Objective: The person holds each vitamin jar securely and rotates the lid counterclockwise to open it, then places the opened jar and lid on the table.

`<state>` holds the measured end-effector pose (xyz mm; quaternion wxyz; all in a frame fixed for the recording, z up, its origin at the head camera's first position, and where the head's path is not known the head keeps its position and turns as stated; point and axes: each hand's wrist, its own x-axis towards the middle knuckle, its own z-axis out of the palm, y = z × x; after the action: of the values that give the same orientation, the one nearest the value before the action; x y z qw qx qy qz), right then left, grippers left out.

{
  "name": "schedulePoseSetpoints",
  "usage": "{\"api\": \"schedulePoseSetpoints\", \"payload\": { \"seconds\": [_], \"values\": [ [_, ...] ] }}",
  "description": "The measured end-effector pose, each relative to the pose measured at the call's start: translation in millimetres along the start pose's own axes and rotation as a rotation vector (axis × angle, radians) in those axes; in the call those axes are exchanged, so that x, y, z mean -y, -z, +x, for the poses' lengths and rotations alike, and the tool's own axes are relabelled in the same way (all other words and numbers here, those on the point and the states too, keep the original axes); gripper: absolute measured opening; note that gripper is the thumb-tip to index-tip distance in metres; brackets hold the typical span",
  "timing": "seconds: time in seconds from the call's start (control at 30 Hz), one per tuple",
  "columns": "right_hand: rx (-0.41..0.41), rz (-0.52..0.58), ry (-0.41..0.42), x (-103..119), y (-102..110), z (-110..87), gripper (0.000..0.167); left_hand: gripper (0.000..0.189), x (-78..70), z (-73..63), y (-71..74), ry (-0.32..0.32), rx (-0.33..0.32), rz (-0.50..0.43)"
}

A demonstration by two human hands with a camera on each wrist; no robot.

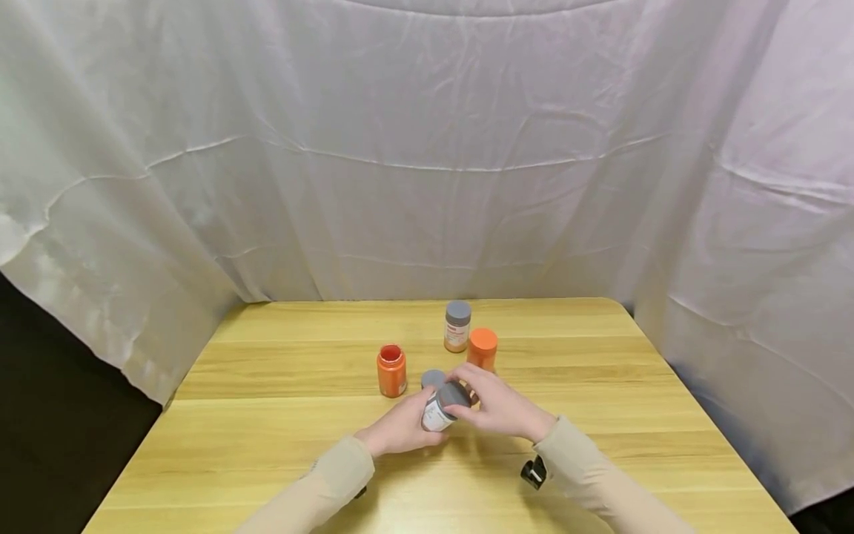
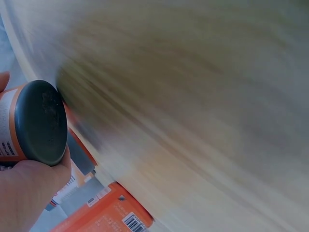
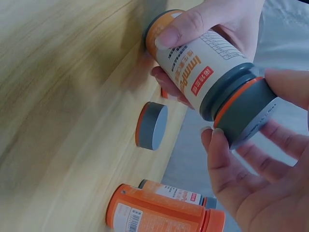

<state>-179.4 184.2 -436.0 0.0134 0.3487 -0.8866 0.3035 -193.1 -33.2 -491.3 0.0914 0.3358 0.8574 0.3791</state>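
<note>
the left hand [image 1: 405, 428] grips a white-labelled bottle [image 1: 437, 417], tilted above the table [image 1: 227, 430], while the right hand [image 1: 499, 404] pinches the grey cap [image 3: 248, 112] at its top. a loose grey lid [image 3: 152, 126] lies near; an uncapped orange bottle [image 1: 391, 377] stands left, an orange-capped bottle [image 1: 482, 345] and a grey-capped bottle [image 1: 457, 330] farther back.

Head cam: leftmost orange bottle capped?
No, the leftmost orange bottle stands with its open mouth showing and no cap over it.

left hand [image 1: 402, 429] gripping, right hand [image 1: 500, 404] pinching
</note>
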Motion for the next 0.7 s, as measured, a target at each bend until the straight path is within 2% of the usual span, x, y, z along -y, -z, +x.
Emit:
{"api": "schedulePoseSetpoints", "payload": {
  "seconds": [0.37,0.7],
  "values": [
    [0.031,-0.019,0.076,1.9,4.6,-1.9,0.044,0.059,1.4,-2.9,2.5,0.006,0.008,-0.016],
    [0.009,0.044,0.160,1.8,6.4,-2.5,0.050,0.061,2.5,-5.0,4.5,0.029,0.024,-0.043]
  ]
}}
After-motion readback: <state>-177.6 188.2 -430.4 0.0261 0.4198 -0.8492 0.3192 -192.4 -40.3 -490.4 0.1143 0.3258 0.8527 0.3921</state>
